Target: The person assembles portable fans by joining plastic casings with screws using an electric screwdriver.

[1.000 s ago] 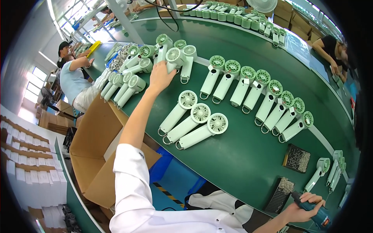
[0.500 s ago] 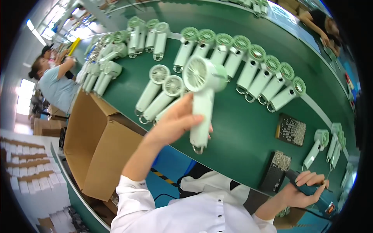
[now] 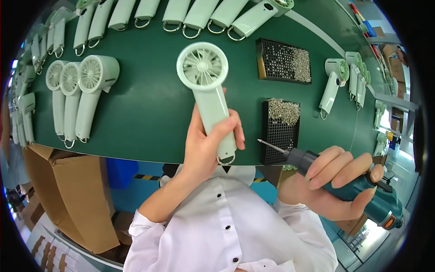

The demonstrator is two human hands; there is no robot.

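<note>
My left hand is wrapped round the handle of a pale green handheld fan. The fan's round grille faces up, and a small metal loop hangs at the handle's lower end. In my right hand is a teal and black electric screwdriver, its thin bit pointing left toward the fan's handle, with a gap between. Whether a screw sits on the bit is too small to tell. Behind the bit lies a black perforated screw tray with small silver screws heaped at its far end.
A second screw tray lies farther back. Three fans stand close together at the left, and a row of fans lines the back. More fans lie at the right. An open cardboard box is below the table's left edge.
The view has swung to the right. The fan in my left hand has turned grille-up. My right hand has raised the screwdriver and turned its bit toward the fan.
</note>
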